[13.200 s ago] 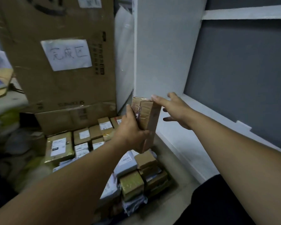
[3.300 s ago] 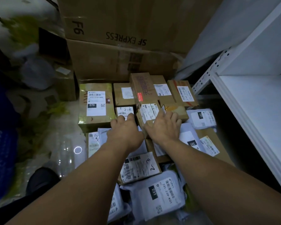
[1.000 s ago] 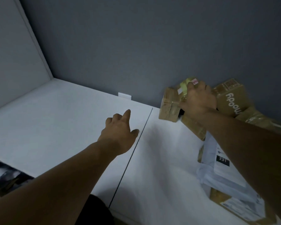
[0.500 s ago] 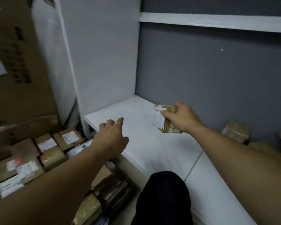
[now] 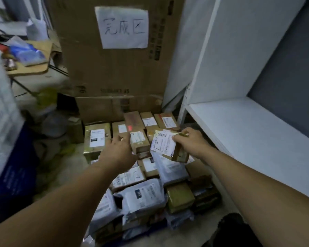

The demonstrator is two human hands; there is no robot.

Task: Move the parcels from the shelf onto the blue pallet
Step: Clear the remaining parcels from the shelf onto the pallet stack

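Gripping one small labelled parcel [image 5: 165, 146], the right hand [image 5: 193, 142] holds it above a pile [image 5: 139, 193] of well over ten parcels, just left of the white shelf [image 5: 248, 132] edge, while the left hand [image 5: 118, 152] hovers near, fingers loose, holding nothing.

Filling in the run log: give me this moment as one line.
phase: carry | right hand: holds small brown cardboard parcel with white label over pile of boxed and bagged parcels | left hand: open, empty
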